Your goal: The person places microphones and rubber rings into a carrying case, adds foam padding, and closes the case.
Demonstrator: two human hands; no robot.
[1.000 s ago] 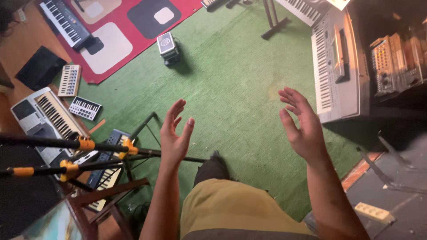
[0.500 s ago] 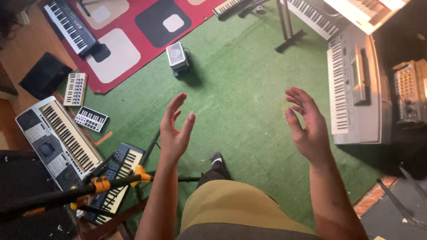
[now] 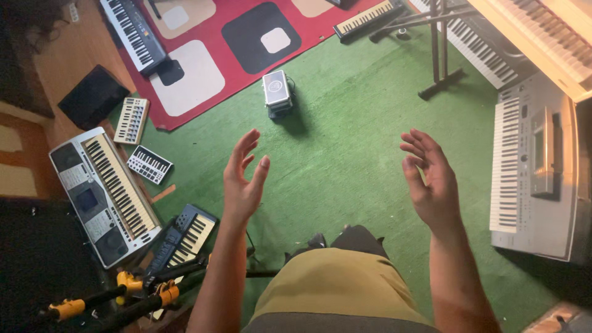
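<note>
Wide green carpet (image 3: 345, 154) fills the floor under both hands, and it lies bare in the gap between them and out ahead as far as the small box. Beyond the fingertips, up and left, the red rug with cream and black squares (image 3: 209, 55) cuts a slanted edge across the carpet. Right of the right hand, well apart, the big grey keyboard with white keys (image 3: 524, 179) lies lengthwise, its key edge facing the hand, with a strip of open carpet between. Far left of the left hand sits the silver keyboard with grey speaker panels (image 3: 98, 191), angled, on the carpet's edge. Below the left wrist, the small dark keyboard (image 3: 185, 237) lies tilted, near the black stand bars with yellow clamps (image 3: 123, 296). Above the right hand stands the black metal keyboard stand (image 3: 441, 61), its foot on the carpet.

The left hand (image 3: 243, 182) is raised, palm turned inward, fingers spread, holding nothing. The right hand (image 3: 428, 179) mirrors it, fingers slightly curled, also empty. Straight ahead of the left fingertips, well apart, sits the small silver box-shaped case (image 3: 276, 91), just beside the rug's edge.
</note>
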